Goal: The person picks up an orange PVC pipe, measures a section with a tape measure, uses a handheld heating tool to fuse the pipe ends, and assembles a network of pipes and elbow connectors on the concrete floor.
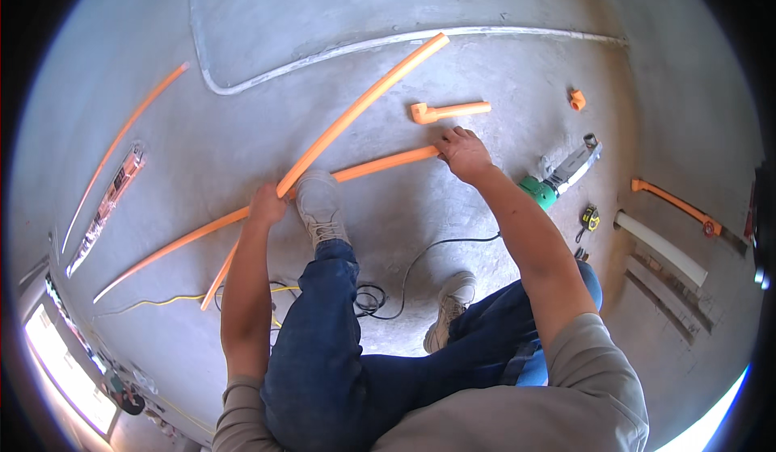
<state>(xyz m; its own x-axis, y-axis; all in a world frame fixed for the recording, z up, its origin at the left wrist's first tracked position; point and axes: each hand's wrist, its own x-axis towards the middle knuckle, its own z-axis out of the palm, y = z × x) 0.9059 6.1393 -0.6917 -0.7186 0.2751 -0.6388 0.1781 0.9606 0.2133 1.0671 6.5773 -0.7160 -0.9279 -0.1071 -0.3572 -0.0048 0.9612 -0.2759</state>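
Observation:
My left hand (267, 205) is closed round a long orange pipe (364, 106), which slants up to the far right. The near part of this pipe comes out below the hand, beside my forearm. A second orange pipe (390, 163) runs across beneath the first, low over the floor. My right hand (465, 155) has its fingers curled round the right end of that second pipe. My left shoe (321, 201) covers part of the second pipe; whether it presses on it I cannot tell. Just beyond my right hand lies a short orange pipe with an elbow (449, 112).
A green-bodied power tool (558, 176) lies to the right, with a tape measure (591, 218) and a loose orange elbow (576, 100) near it. A black cable (402, 286) trails between my feet. Further left are a thin orange pipe (129, 127) and a wrapped bundle (109, 201).

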